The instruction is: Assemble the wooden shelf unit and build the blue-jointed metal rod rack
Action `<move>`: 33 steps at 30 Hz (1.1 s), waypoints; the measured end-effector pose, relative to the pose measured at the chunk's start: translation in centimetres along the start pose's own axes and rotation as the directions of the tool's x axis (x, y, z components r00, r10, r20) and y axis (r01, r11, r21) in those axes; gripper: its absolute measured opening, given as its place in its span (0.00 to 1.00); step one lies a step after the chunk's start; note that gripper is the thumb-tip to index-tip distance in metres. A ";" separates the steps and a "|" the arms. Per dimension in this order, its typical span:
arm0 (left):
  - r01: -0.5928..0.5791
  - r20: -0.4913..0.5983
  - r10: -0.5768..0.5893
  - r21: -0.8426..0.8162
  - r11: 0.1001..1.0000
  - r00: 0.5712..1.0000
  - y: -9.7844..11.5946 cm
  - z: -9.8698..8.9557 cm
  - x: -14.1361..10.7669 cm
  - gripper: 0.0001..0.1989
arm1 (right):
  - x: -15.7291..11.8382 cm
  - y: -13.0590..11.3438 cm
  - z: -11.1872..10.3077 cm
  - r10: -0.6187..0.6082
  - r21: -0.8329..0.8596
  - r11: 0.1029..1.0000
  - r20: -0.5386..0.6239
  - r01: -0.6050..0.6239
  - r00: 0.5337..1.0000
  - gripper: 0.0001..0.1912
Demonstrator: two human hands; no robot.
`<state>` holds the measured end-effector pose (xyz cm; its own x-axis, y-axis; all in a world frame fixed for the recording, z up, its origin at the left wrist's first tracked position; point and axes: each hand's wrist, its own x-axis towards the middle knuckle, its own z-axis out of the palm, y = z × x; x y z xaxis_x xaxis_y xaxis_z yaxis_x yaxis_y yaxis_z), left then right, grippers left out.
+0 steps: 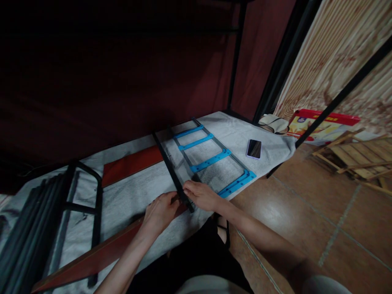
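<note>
A black metal bar (168, 165) lies across a grey cloth-covered surface, its near end close to me. At that end my left hand (161, 210) presses from the left with curled fingers, where a reddish-brown board (88, 255) meets the bar. From the right, my right hand (200, 196) grips the same bar, fingers pinched together. Both sets of fingertips are partly hidden. A second reddish-brown board (132, 164) reaches the bar farther back. Just right of the bar lies a ladder-like frame with blue crosspieces (211, 160), partly behind my right hand.
Several dark tubes (33, 228) and a black tubular frame (98, 208) lie at the left. A phone (254, 149) rests on the grey cloth (275, 141) at the right. Beyond the edge are a tiled floor (294, 212), a wooden slatted piece (364, 157) and a red-yellow box (321, 122).
</note>
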<state>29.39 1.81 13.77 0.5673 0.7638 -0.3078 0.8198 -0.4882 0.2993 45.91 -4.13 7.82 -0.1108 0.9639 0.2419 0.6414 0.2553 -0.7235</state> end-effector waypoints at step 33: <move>-0.061 0.204 0.150 -0.387 0.920 0.967 -1.8 -2.6 2.4 0.22 | -3.7 4.3 8.8 0.604 0.344 0.760 -0.061 -0.552 0.795 0.11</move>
<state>29.04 5.65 14.83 0.6876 0.5797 -0.4371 0.6893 -0.3321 0.6439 42.38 -5.97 -1.90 0.3454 0.9156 -0.2058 0.2873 -0.3119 -0.9056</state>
